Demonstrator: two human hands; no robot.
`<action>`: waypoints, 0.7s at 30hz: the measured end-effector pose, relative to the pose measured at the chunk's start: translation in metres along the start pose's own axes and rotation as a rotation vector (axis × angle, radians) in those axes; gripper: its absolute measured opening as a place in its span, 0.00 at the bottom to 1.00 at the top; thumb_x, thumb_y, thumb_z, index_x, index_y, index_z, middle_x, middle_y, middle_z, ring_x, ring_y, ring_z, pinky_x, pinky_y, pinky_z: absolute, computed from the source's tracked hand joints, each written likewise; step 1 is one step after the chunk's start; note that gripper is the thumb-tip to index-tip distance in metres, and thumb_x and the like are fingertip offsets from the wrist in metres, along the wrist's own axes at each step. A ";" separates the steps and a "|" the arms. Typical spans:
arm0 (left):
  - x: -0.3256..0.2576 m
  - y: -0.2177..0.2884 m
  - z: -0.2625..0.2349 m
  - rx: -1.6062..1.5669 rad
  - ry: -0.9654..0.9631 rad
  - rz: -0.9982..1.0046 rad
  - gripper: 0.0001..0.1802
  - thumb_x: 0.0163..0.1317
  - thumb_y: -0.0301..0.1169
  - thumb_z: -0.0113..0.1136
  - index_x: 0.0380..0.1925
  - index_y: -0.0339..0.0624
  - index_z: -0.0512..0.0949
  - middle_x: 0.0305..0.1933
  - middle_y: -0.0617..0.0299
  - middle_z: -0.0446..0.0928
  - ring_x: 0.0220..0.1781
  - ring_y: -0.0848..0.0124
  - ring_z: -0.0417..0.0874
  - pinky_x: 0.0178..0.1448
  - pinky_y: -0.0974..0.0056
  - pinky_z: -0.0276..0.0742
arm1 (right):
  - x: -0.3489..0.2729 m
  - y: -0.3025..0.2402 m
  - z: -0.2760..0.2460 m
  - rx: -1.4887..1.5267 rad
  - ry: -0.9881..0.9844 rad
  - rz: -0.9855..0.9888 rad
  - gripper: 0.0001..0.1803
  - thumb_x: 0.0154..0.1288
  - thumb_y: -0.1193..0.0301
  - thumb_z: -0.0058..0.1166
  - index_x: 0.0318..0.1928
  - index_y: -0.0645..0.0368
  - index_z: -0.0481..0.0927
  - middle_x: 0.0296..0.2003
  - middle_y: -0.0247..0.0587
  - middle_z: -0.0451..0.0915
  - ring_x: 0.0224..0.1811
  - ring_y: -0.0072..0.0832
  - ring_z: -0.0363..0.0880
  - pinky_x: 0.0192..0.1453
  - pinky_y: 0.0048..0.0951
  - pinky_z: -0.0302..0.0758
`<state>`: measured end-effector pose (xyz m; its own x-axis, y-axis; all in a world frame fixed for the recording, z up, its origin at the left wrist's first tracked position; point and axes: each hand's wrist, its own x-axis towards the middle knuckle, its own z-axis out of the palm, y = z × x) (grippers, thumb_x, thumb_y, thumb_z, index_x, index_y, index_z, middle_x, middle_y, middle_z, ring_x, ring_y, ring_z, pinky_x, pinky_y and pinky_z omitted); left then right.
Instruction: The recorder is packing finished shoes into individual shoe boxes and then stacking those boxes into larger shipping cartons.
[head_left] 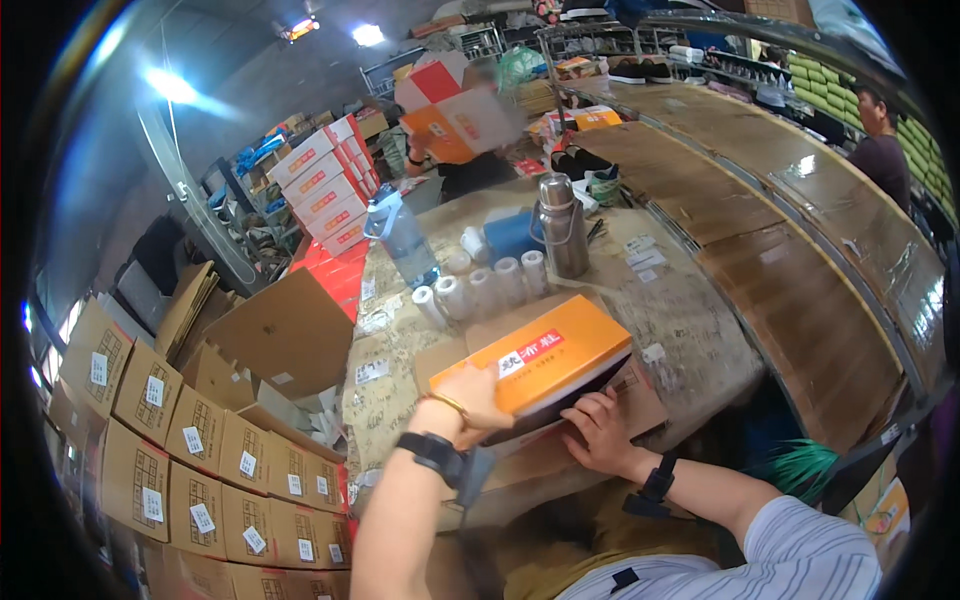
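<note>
An orange shoebox [548, 350] with a red and white label patch lies tilted on the table in front of me. My left hand [468, 402] grips its left end, fingers closed over the top edge. Against its dark near side rests my right hand [603, 432], fingers apart and slightly bent, the thumb lower. Flat brown cardboard [640, 395] shows under and beside the shoebox. The undersides of both hands are hidden.
Beyond the shoebox stand several white rolls [482, 290], a blue water bottle [402, 238] and a steel flask [562, 226]. Stacked brown cartons [195, 440] fill the left side. A co-worker's hand [415, 155] is near another orange box [462, 125]; cardboard-covered racks [740, 250] run along the right.
</note>
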<state>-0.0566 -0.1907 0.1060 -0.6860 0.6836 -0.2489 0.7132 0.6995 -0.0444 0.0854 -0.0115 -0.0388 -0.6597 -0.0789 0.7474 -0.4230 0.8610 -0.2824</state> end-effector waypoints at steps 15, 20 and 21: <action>-0.042 0.087 0.066 -0.231 0.940 0.207 0.22 0.50 0.34 0.64 0.46 0.38 0.76 0.49 0.53 0.76 0.52 0.57 0.76 0.58 0.55 0.70 | 0.136 0.026 -0.015 0.091 -0.157 -0.238 0.19 0.50 0.75 0.57 0.46 0.57 0.79 0.46 0.43 0.73 0.49 0.42 0.73 0.47 0.37 0.75; -0.034 0.100 0.094 -0.254 0.949 0.077 0.25 0.51 0.38 0.64 0.48 0.38 0.74 0.52 0.54 0.75 0.56 0.57 0.75 0.60 0.53 0.69 | 0.138 0.039 0.031 -0.340 -0.283 -0.444 0.16 0.52 0.67 0.53 0.43 0.46 0.82 0.40 0.35 0.73 0.46 0.32 0.72 0.45 0.36 0.74; -0.035 0.100 0.095 -0.254 0.955 0.058 0.25 0.51 0.38 0.64 0.48 0.38 0.74 0.52 0.54 0.75 0.56 0.57 0.75 0.60 0.53 0.69 | 0.140 0.040 0.035 -0.331 -0.287 -0.462 0.16 0.52 0.67 0.53 0.43 0.46 0.82 0.40 0.35 0.73 0.46 0.32 0.72 0.45 0.36 0.74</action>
<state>0.0521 -0.1643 0.0181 -0.5588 0.5205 0.6456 0.7738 0.6073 0.1801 -0.0450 -0.0055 0.0334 -0.6148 -0.5709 0.5441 -0.5192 0.8123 0.2657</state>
